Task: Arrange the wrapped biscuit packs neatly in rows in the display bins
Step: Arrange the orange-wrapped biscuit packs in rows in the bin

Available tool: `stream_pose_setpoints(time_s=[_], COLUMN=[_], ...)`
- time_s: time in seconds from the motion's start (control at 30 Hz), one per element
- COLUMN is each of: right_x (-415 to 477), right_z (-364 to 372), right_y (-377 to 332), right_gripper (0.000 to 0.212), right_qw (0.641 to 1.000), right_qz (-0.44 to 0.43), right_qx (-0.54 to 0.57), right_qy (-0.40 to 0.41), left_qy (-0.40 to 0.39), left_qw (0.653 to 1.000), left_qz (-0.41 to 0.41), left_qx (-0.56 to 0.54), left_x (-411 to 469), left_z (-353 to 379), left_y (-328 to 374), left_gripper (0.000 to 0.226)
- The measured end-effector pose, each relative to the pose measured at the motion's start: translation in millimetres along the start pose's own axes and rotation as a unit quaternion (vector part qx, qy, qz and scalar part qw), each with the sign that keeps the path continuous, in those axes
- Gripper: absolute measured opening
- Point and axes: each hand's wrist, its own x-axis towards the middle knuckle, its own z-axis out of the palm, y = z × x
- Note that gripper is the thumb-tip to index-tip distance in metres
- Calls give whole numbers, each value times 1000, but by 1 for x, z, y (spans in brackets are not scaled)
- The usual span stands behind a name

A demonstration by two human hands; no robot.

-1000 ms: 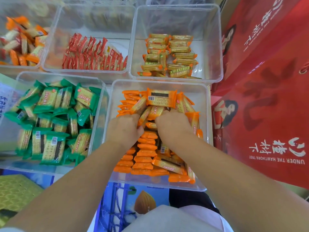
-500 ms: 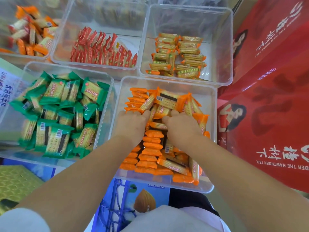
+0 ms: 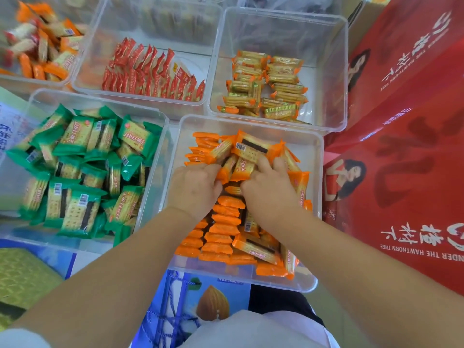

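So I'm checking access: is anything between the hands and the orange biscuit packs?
Nothing visible. The left hand and right hand are already on the orange wrapped biscuit packs in the open clear plastic bin.

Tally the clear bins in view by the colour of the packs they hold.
Orange packs: 2, the near bin under both hands and the far left bin
Green packs: 1
Red packs: 1
Gold packs: 1
Total: 5 bins
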Motion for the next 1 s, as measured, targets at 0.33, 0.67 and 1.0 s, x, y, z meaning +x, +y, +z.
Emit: stream_pose_setpoints(time_s=[0.33,0.67,1.0], right_x=[22,41,46], right_z=[5,-22,-8], right_y=[-20,-21,-13], right_gripper=[25,25,29], right_qw=[996,994,904], right_qz=[-20,-56,90], right_qx=[85,-5,408], right_qy=[-11,-91,-92], left_qy=[40,48,-34], left_qw=[988,978,987], left_qz=[-33,-47,-43], left_qx=[-145,-198,-149], left_x=[-9,-30,-38], left_z=[-37,-42,-20], left_y=[-29,-21,-19], left_gripper=[27,26,69])
